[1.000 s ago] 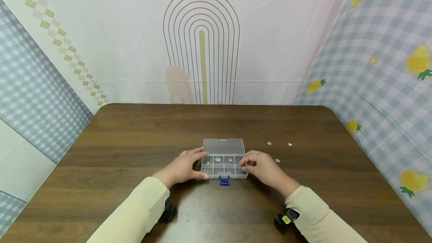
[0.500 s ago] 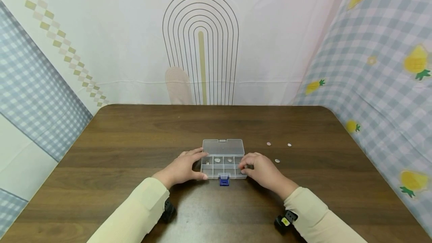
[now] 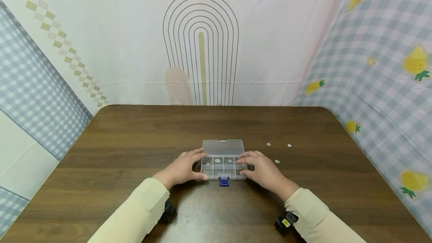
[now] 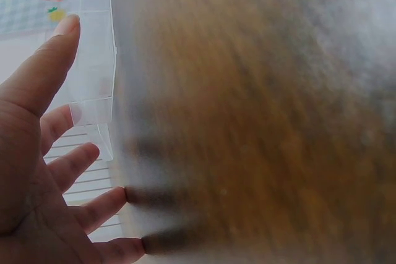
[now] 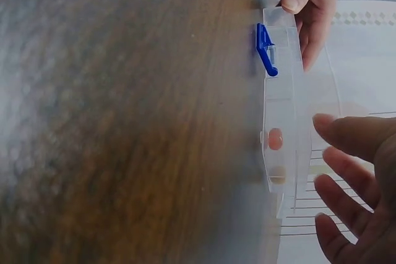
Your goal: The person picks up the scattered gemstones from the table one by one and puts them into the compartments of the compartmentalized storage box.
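A clear plastic compartment box (image 3: 218,172) with a blue latch (image 3: 224,181) lies on the table, its lid (image 3: 222,147) tipped back. My left hand (image 3: 183,166) grips the left end, thumb at the front wall and index finger toward the back. Over the right end hovers my right hand (image 3: 263,168), thumb and fingers spread apart with nothing between them. Small pale oval pieces, pebble-like, lie in the back row, one of them (image 3: 217,160) left of the middle. In the right wrist view a reddish oval (image 5: 275,139) shows through the front wall. The right hand partly hides the rightmost compartments.
On the brown wooden table (image 3: 141,134), right of the box, lie three more oval pieces: a pinkish one (image 3: 268,144), a white one (image 3: 289,145) and a nearer one (image 3: 277,161). Patterned cloth (image 3: 270,48) hangs behind the table and along both sides.
My right hand's thumb and fingers, close together over the right compartments before, have spread apart. The left hand and the box have stayed in place.
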A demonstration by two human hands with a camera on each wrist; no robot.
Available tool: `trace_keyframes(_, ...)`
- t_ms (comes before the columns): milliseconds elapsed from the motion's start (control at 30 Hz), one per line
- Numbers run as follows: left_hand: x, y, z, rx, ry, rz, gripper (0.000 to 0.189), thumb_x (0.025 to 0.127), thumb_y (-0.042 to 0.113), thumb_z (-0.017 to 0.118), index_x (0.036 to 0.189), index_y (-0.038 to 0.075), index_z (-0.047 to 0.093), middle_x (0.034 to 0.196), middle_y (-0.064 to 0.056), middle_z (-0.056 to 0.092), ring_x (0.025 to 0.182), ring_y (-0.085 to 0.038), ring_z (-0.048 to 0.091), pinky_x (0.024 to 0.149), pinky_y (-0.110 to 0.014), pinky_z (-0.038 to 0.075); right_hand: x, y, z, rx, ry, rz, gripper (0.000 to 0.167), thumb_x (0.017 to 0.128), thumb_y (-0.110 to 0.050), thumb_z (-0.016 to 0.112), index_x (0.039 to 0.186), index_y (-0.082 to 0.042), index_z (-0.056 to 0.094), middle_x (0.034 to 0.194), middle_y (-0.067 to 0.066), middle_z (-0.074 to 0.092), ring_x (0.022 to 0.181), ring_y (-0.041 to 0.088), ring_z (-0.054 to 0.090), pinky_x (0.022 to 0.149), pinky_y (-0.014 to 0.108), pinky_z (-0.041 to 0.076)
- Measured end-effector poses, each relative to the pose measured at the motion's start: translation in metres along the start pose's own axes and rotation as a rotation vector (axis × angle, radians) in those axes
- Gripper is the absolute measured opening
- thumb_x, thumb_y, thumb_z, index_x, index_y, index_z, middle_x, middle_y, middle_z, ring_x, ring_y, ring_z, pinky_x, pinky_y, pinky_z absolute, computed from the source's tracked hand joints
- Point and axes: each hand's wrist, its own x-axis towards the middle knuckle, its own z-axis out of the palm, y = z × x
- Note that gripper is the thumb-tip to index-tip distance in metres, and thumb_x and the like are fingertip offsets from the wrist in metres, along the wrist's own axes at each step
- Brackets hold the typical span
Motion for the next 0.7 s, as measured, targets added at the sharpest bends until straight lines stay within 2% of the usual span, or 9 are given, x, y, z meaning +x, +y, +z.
trace_keyframes(233,0.000,0.000,0.000,-0.003,0.002,-0.004,0.074,0.079,0.041,0.078,0.143,0.015,0.049,0.153,-0.011,0.035,0.135,-0.040,0.035,0.104,-0.055,0.035,-0.002,0.000,-0.003,-0.042,0.035,-0.056,0.042,0.081,-0.015,0.079,0.121,-0.012,0.069,0.136,0.005,0.056,0.127,0.031,0.047,0.098,0.052,0.043)
trace_keyframes(533,0.000,0.000,0.000,-0.003,0.001,0.004,0.075,0.079,0.041,0.078,0.143,0.014,0.049,0.153,-0.012,0.035,0.135,-0.040,0.035,0.104,-0.055,0.035,-0.004,0.008,-0.008,-0.061,0.095,-0.090,0.046,0.079,-0.019,0.081,0.123,-0.013,0.068,0.138,0.006,0.055,0.130,0.030,0.045,0.100,0.056,0.039)
trace_keyframes(700,0.000,0.000,0.000,-0.005,-0.001,0.005,0.075,0.079,0.041,0.078,0.143,0.014,0.049,0.153,-0.012,0.035,0.135,-0.041,0.035,0.104,-0.056,0.035,-0.006,0.013,-0.012,-0.056,0.122,-0.091,0.048,0.078,-0.016,0.081,0.124,-0.010,0.067,0.138,0.007,0.055,0.130,0.031,0.046,0.106,0.059,0.031)
